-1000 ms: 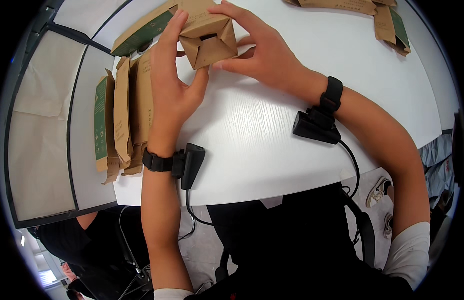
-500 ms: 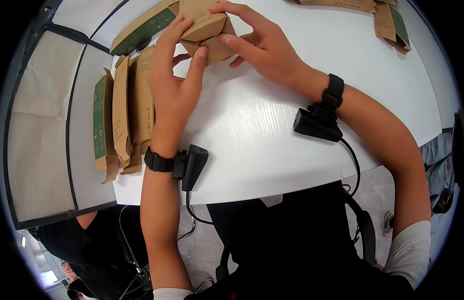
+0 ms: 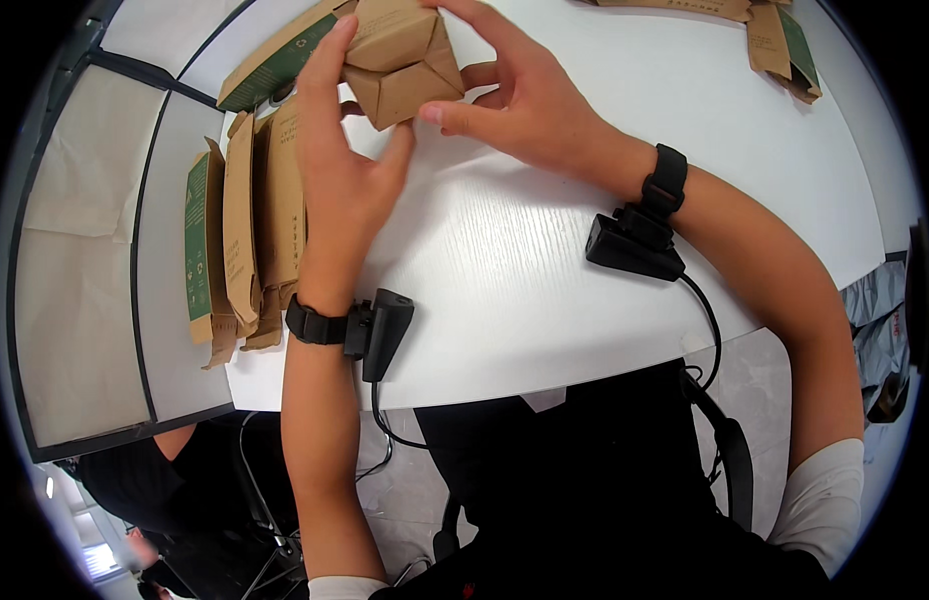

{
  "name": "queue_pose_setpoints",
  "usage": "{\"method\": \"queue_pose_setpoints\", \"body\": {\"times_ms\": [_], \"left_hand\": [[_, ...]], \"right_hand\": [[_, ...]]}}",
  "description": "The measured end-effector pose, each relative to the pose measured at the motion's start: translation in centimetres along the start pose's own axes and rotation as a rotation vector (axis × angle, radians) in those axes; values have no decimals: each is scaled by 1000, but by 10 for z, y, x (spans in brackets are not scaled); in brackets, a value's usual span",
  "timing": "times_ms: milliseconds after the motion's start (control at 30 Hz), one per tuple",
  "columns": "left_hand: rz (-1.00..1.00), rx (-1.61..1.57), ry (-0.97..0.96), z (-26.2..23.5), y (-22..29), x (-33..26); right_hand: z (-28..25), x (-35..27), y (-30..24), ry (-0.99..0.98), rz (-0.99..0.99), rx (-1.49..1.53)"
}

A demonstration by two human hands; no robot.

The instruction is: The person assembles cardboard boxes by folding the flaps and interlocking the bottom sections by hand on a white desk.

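We hold a folded brown cardboard box [image 3: 400,62] over the far bench [image 3: 505,290], left hand [image 3: 350,170] and right hand [image 3: 530,105] fingers gripping its sides. A stack of flat cartons [image 3: 247,235] crowds the left edge; more flat cartons [image 3: 775,40] lie far right, with open bench between.

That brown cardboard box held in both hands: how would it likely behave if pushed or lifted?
The cardboard box probably weighs little: fingertips of the left hand and right hand alone carry it. Its creased folded flaps suggest thin board that dents if squeezed. Flat faces should slide on the white table rather than roll.
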State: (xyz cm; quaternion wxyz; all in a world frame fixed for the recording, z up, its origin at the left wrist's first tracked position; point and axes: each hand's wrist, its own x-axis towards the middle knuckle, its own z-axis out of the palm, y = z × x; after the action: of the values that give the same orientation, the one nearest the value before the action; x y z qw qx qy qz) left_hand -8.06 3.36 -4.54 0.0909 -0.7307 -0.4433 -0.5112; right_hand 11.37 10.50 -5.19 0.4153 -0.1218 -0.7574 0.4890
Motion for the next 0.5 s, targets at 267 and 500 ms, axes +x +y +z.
{"method": "queue_pose_setpoints", "body": {"times_ms": [267,500], "left_hand": [[2,51,-46,-12,-5,-5],[-60,18,-26,-17,8,0]], "right_hand": [[10,1,14,-5,-122,58],[21,3,11,-19,-211,36]]}}
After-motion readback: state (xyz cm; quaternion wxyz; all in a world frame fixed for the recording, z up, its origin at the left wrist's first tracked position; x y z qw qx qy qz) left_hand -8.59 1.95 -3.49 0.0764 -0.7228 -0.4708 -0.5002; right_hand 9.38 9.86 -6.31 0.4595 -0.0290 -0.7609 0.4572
